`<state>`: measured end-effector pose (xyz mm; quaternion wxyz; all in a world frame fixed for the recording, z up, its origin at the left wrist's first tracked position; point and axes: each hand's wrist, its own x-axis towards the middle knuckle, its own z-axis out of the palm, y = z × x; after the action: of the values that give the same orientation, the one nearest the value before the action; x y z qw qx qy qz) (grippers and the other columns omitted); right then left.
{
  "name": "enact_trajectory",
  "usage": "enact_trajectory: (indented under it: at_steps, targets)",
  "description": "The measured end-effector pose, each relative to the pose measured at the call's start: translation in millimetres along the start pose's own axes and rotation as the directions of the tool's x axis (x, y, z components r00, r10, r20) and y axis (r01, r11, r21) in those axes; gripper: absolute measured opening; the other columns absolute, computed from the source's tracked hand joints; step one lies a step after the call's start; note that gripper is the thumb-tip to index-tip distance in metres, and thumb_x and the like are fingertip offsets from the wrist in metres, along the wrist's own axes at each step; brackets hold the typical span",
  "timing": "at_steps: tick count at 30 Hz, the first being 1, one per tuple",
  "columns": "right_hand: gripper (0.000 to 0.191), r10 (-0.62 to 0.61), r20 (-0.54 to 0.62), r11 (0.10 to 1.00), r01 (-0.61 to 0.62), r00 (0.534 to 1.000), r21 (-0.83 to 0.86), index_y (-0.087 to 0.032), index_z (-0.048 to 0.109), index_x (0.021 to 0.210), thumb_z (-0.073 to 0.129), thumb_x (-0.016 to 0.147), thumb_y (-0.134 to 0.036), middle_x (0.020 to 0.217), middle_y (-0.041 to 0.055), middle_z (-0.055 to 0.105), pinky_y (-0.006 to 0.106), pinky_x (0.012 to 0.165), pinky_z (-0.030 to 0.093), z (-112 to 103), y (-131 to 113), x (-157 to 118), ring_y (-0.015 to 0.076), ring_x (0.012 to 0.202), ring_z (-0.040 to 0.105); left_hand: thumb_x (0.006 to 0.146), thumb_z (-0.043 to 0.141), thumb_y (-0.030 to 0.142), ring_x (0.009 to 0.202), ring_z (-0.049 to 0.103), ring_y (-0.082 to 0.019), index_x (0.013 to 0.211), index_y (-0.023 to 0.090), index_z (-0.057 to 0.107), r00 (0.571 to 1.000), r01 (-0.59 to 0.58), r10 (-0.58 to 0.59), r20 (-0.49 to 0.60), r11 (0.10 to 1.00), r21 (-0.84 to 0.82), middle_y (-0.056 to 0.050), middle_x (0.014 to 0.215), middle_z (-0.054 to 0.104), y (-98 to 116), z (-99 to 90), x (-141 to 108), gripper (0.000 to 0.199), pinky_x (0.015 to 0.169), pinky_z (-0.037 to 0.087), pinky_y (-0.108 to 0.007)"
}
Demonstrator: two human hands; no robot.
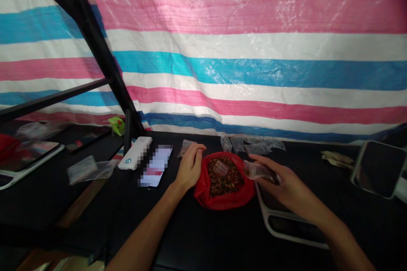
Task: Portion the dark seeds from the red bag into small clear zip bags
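Forearms (159, 230) flank a crinkled red bag (222, 203) of brown bits (227, 184).

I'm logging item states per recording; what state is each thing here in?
Red bag: open, holding brown pieces
Small plastic bag: held in the right hand
Left hand: fingers bent, beside the red bag
Phone: face up, screen lit
Scale by right hand: display dark
Loose plastic bags: crumpled

Site type: apparently a makeshift workshop or stall; dim edges limit certainty. Indicators: pink, blue and white striped plastic sheeting (254, 46) as backdrop, black metal frame (104, 63), white-rimmed flat scale (291, 223), small clear plastic bags (260, 147).
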<state>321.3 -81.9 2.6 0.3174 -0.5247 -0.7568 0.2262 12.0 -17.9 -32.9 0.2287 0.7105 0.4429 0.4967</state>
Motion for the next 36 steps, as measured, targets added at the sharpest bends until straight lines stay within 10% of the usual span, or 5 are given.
enact_trajectory:
  at_steps: [12,17,22,26,36]
  targets:
    - [0.053,-0.001,-0.174,0.992,-0.021,0.985,-0.121,-0.038,0.056,0.144,0.064,0.093,-0.052,0.149,0.0077,0.054,0.062,0.118,0.041,-33,39,-45,0.0362,0.14,0.05,0.106,0.038,0.026,0.103,0.063,-0.022,0.107,0.022,0.063,0.996,-0.065,0.062,0.066,0.997,0.041,-0.007,0.104,0.067,5,1.4,-3,0.026,0.093,0.05,-0.037]
    - [0.039,0.0,-0.292,0.984,-0.053,0.956,-0.172,-0.035,0.065,0.13,0.063,0.094,-0.051,0.134,0.0071,0.063,0.06,0.114,0.041,-28,46,-42,0.0357,0.132,0.053,0.096,0.052,0.021,0.114,0.061,-0.029,0.111,0.023,0.065,0.954,-0.277,0.242,0.178,0.937,0.211,-0.011,0.114,0.068,35,-1.7,-4,0.02,0.101,0.048,-0.045]
    - [0.032,-0.055,-0.393,0.965,-0.052,0.918,-0.255,-0.035,0.066,0.125,0.061,0.097,-0.047,0.126,0.0062,0.065,0.057,0.111,0.04,-30,51,-44,0.0334,0.125,0.055,0.098,0.053,0.022,0.136,0.055,-0.026,0.13,0.027,0.062,0.748,-0.498,0.399,0.531,0.866,0.051,-0.008,0.139,0.066,85,35.7,2,0.034,0.118,0.038,-0.045]
    - [0.03,-0.066,-0.5,0.958,-0.086,0.863,-0.274,-0.031,0.066,0.122,0.055,0.099,-0.047,0.123,0.0072,0.066,0.056,0.11,0.037,-36,54,-49,0.0343,0.124,0.055,0.101,0.051,0.029,0.104,0.07,-0.024,0.116,0.022,0.069,0.625,-0.573,0.406,0.667,0.819,0.038,-0.008,0.107,0.077,86,64.6,13,0.024,0.108,0.043,-0.043]
    - [0.025,-0.053,-0.636,0.964,-0.127,0.77,-0.235,-0.028,0.066,0.116,0.053,0.1,-0.043,0.117,0.0081,0.067,0.051,0.107,0.037,-40,47,-52,0.0331,0.117,0.057,0.092,0.062,0.03,0.089,0.069,-0.028,0.093,0.022,0.074,0.682,-0.537,0.198,0.704,0.789,0.299,-0.009,0.086,0.075,70,74.2,24,0.015,0.088,0.045,-0.043]
